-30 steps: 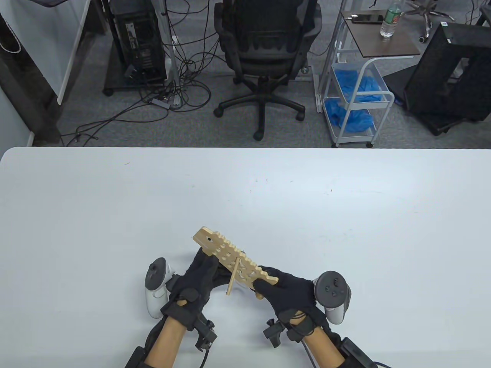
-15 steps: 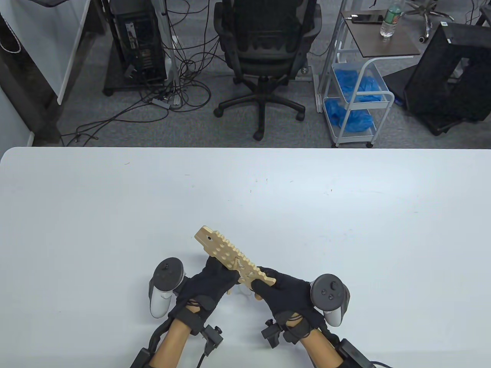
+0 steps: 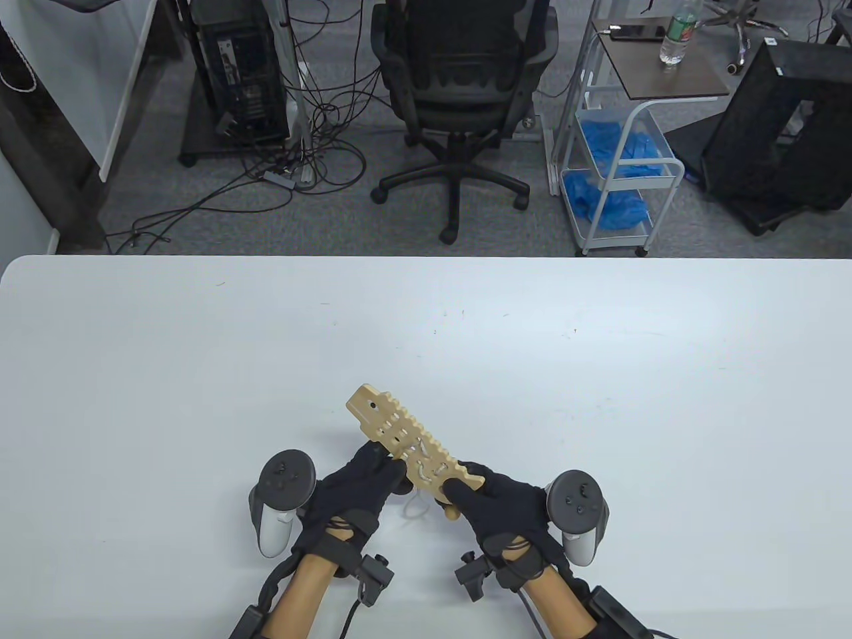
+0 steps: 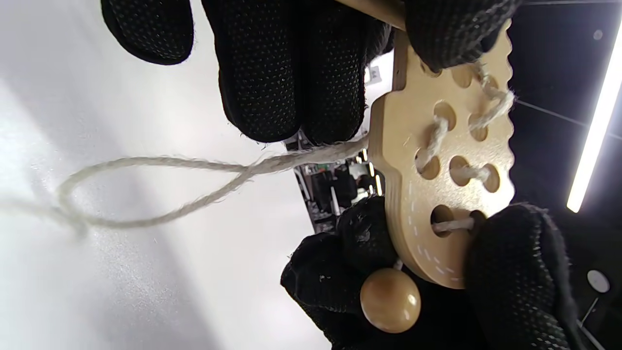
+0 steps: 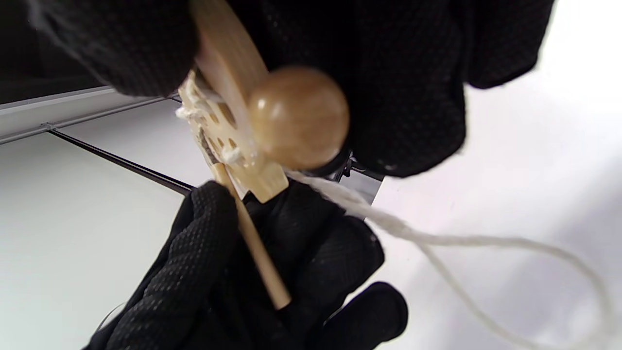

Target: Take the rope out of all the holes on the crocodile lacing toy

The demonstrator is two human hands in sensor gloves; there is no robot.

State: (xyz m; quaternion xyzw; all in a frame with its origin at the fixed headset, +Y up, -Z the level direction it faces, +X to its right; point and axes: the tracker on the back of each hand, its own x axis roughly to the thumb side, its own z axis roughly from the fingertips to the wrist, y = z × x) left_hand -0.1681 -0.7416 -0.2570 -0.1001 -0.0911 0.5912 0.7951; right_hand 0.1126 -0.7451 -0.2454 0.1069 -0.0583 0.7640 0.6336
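Note:
The wooden crocodile lacing toy (image 3: pixel 406 444) is held tilted above the table, head end far-left. White rope (image 3: pixel 421 464) still zigzags through several of its holes (image 4: pixel 440 136). My right hand (image 3: pixel 466 494) grips the tail end, thumb on top, with the rope's wooden bead (image 5: pixel 299 116) against its fingers. Under the toy's middle, my left hand (image 3: pixel 385 474) pinches the wooden needle stick (image 5: pixel 257 253). A slack loop of rope (image 4: pixel 160 189) hangs from beneath the toy down to the table (image 3: pixel 416 509). In the table view the stick is hidden.
The white table (image 3: pixel 599 373) stretches wide around the hands. Beyond its far edge stand an office chair (image 3: pixel 459 86), a white cart (image 3: pixel 619 166) with blue cloths, and computer towers with cables.
The needle stick, earlier poking up over the toy's top face, has gone down through a hole. My left hand closed on it underneath. A rope loop now lies below the toy.

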